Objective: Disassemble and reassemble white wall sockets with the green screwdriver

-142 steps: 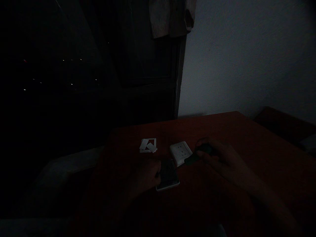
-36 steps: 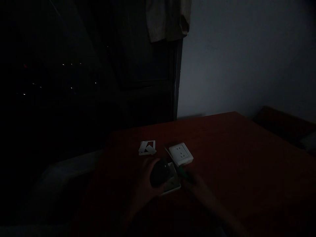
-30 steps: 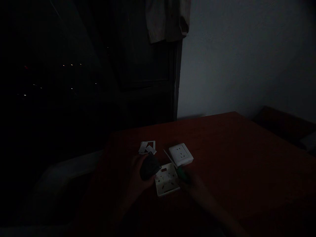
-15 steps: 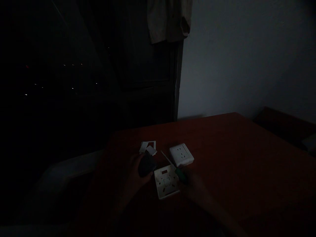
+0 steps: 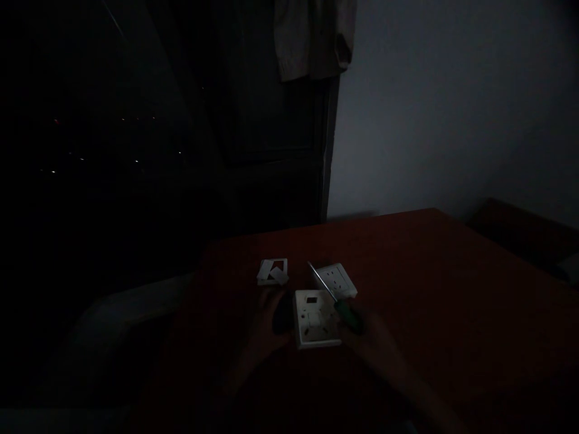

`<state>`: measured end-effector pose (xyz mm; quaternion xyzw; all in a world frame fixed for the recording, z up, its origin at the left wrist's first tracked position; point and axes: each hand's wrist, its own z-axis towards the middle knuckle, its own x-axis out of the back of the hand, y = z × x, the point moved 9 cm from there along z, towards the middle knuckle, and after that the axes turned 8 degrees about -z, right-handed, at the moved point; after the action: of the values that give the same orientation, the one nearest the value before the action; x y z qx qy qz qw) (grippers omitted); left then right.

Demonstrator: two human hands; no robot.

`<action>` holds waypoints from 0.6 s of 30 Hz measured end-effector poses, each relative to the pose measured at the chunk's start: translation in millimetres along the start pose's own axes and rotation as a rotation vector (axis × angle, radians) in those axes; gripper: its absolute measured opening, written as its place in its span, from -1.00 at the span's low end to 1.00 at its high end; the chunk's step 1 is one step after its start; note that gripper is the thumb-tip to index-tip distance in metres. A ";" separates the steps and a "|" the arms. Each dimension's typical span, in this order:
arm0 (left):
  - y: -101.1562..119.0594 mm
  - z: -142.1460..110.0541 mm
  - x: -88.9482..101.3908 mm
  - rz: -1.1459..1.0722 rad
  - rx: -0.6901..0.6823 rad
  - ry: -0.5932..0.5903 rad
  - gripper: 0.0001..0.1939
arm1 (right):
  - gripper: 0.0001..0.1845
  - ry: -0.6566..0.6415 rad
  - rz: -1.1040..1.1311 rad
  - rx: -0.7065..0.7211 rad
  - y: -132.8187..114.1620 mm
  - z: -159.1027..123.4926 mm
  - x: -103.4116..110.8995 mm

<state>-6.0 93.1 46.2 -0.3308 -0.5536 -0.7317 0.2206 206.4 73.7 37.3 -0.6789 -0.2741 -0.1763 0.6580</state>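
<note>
My right hand (image 5: 373, 340) is closed round the green handle of a screwdriver (image 5: 349, 316). Its metal shaft points up and to the left, across a white wall socket (image 5: 344, 279). Between my hands is a white square back box (image 5: 316, 320), its hollow side up; my right fingers are at its right edge, but darkness hides whether they grip it. My left hand (image 5: 262, 328) curls round a dark, blocky object (image 5: 283, 313) against the box's left side. I cannot make out what that object is.
Behind my left hand lie a thin white frame (image 5: 285, 264) and two small white plates (image 5: 279, 276). The reddish-brown table (image 5: 407, 253) meets a pale wall (image 5: 443, 120) at the back. A dark window (image 5: 136, 120) stands left, with cloth (image 5: 312, 42) hanging beside it. The light is very dim.
The back box has shifted up and right and changed its tilt. My left hand, with the dark object, has moved right. The screwdriver has moved right and now overlaps the socket.
</note>
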 end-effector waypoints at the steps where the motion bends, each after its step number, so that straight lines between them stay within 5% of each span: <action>1: 0.0 -0.9 -2.2 -0.003 -0.005 -0.007 -0.30 | -0.85 0.010 0.002 -0.001 -0.8 0.9 -0.2; 10: 27.9 -4.3 8.6 -0.074 -0.022 -0.013 0.16 | -0.88 0.089 -0.051 0.124 -27.3 8.9 4.9; 18: 34.6 1.5 18.6 -0.150 -0.009 -0.005 0.20 | -0.89 0.064 -0.064 0.226 -51.0 12.9 8.0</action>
<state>5.5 85.4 83.0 -0.2914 -0.5740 -0.7478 0.1622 180.4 86.8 81.9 -0.5854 -0.2923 -0.1867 0.7328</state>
